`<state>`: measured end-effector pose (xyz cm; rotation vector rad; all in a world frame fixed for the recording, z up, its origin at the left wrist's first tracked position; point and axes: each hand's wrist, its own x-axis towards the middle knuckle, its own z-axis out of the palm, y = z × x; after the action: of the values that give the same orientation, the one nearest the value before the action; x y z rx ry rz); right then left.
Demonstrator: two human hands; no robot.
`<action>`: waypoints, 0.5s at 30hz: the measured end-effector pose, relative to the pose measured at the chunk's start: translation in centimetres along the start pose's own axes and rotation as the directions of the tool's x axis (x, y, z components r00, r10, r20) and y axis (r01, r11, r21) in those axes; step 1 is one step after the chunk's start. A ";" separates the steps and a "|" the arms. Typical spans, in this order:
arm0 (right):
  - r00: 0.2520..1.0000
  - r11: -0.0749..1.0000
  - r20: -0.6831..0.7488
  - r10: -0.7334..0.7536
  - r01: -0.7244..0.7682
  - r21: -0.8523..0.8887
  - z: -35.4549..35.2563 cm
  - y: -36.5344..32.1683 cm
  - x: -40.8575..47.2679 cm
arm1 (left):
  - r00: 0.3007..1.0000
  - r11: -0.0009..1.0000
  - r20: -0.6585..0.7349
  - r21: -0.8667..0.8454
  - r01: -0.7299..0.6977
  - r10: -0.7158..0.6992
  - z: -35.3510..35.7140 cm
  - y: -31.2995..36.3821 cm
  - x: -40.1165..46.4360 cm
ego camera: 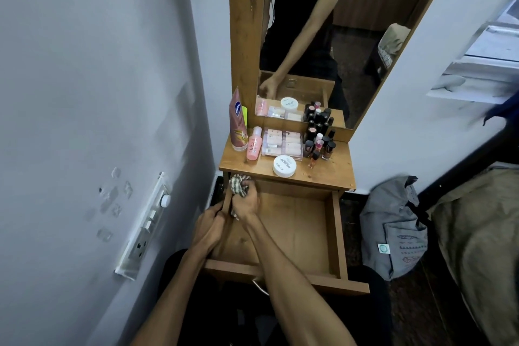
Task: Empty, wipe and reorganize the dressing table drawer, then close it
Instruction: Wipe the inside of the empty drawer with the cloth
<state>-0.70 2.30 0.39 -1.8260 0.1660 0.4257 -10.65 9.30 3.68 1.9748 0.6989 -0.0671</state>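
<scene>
Cloth [238, 183] bunched under right hand [247, 201]

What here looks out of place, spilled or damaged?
Nothing spilled or broken. The drawer is empty and the cosmetics stand tidy on the tabletop. Only the wall shows leftover tape patches.

Open wooden drawer [295, 230], seemingly bare; checked cloth [238, 184] far-left corner.

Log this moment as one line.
stage: wiping | drawer: open, emptied | right hand: grips cloth, back-left corner | left hand: holds left wall | cosmetics: on tabletop
</scene>
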 end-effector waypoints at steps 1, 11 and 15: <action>0.999 1.000 0.037 0.015 -0.015 0.011 -0.2 0.1 0.1 | 1.000 1.000 -0.003 0.005 -0.006 0.006 0.0 0.1 -0.1; 0.714 0.932 0.682 0.158 0.120 -0.342 -6.7 1.9 -7.7 | 0.999 0.999 -0.030 0.036 0.025 -0.024 0.6 -0.8 0.9; 0.694 0.801 0.687 0.217 0.276 -0.532 -6.6 0.2 -7.6 | 0.999 0.989 -0.020 0.140 -0.040 0.043 0.8 -0.7 0.0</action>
<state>-6.38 -4.82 4.61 -2.1130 -0.6380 1.2706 -10.80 8.90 2.75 2.1266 0.6836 -0.0702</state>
